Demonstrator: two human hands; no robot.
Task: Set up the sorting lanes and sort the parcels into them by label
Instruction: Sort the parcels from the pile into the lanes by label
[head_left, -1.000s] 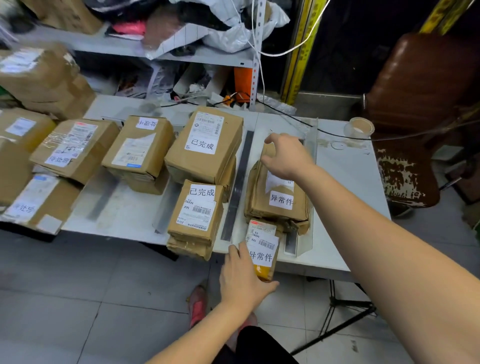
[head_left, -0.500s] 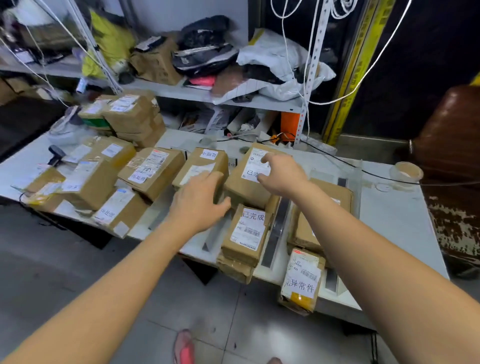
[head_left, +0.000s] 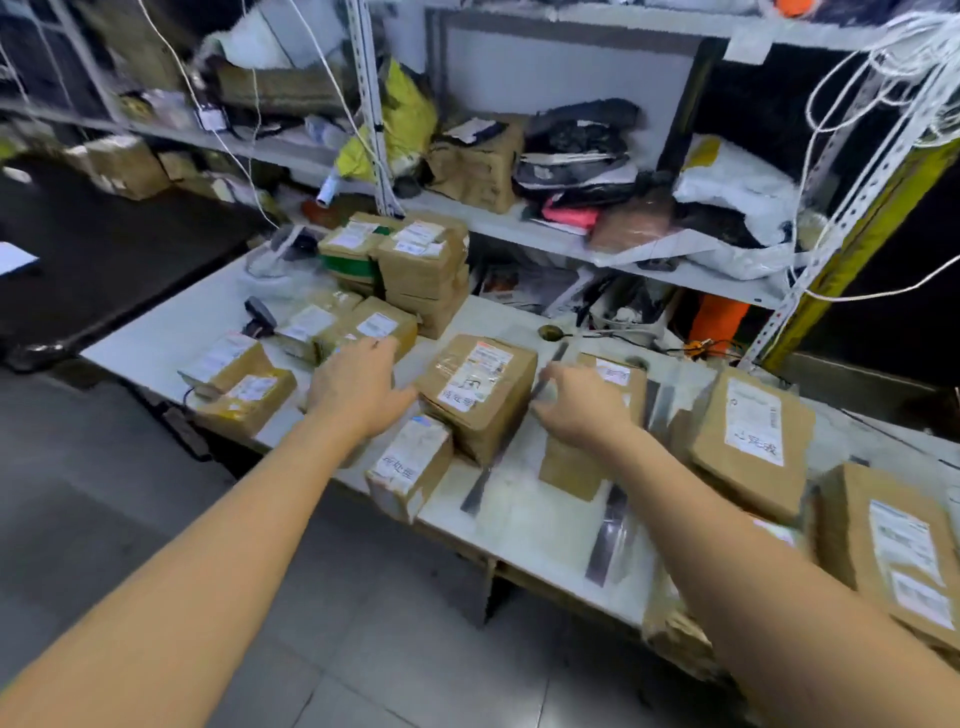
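A head-worn camera looks down along two bare forearms reaching over a long white table (head_left: 171, 332) crowded with brown cardboard parcels bearing white printed labels.

The left hand (head_left: 356, 392) is spread wide and palm down, with its fingers stretched forward toward a small brown labelled box (head_left: 376, 327) on the left part of the table. Motion blur hides whether the fingertips touch it.

The right hand (head_left: 584, 410) is curled narrow. Its fingertips seem to pinch the upper part of a long dark flat strip (head_left: 480, 486), which lies on the tabletop running from back to front.

To the left of that strip sits a large brown parcel with a red-edged label (head_left: 478, 395), between the two hands. A smaller brown parcel (head_left: 410, 465) lies just in front of it, overhanging the table's near edge.

To the right of the strip, a flat brown parcel (head_left: 571, 470) lies partly under the right hand. A second dark strip (head_left: 608, 535) lies beyond it. Farther right are a wide brown parcel with a handwritten label (head_left: 748, 436) and another labelled brown parcel (head_left: 893, 545) at the frame's edge.

At the back of the table a stack of brown parcels (head_left: 423, 270) stands near a black handheld scanner (head_left: 258, 313). Behind is a grey metal shelf (head_left: 519, 223) loaded with bags and packages.
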